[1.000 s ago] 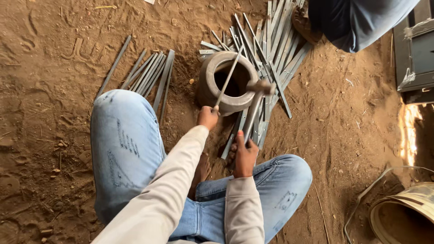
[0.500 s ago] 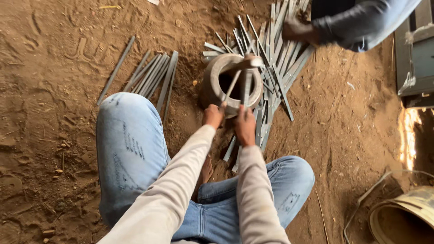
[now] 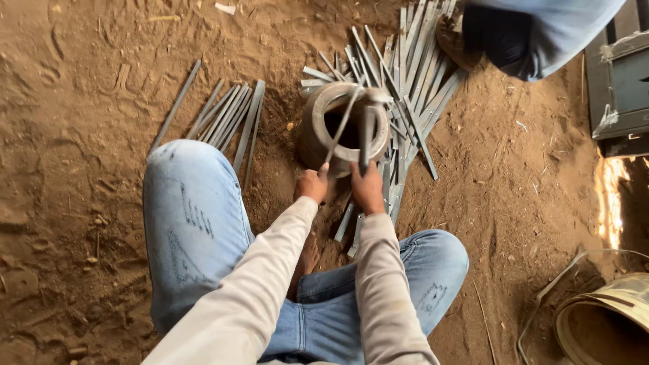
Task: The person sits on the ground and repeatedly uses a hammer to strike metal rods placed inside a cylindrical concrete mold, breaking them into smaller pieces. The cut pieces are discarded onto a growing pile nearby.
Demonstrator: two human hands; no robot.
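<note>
Left hand [image 3: 312, 184] closed on thin metal strip [image 3: 343, 122], laid across heavy metal ring [image 3: 346, 128] on dirt floor [image 3: 81, 101]. Right hand [image 3: 367, 187] grips hammer [image 3: 368, 128], head on strip. Step: flattening. Next strike needs steady strip.

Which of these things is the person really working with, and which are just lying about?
In use:
left hand with thin metal strip
right hand with hammer
hollow metal cylinder

Lying about:
strips by the knee
strip pile behind the cylinder
bucket
dark box
another person's sleeve
</note>
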